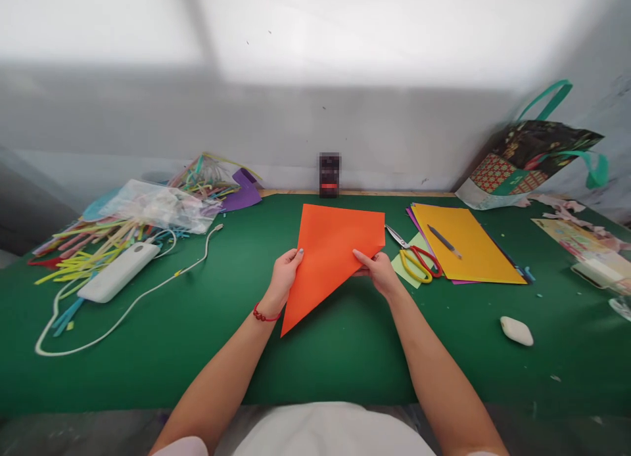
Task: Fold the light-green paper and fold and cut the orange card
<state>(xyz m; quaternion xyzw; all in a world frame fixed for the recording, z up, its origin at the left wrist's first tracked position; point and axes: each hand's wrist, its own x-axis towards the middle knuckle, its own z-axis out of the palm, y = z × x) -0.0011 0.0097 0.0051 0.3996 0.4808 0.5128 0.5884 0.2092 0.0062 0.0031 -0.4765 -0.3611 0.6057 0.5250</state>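
Observation:
An orange sheet of paper [331,255], folded along a diagonal into a kite-like shape, is held above the green table [197,311] in front of me. My left hand [284,276] grips its left edge, thumb on top; a red string bracelet is on that wrist. My right hand [377,270] pinches the right edge, with a finger laid flat on the paper. The sheet's point hangs down towards me.
Scissors [414,255] with red and yellow handles lie right of the paper, beside a yellow sheet stack [468,249] with a pen. A white eraser [516,330] lies right. At the left are a white power bank [118,272] with cable and coloured straws [98,242]; a patterned bag [527,157] stands back right.

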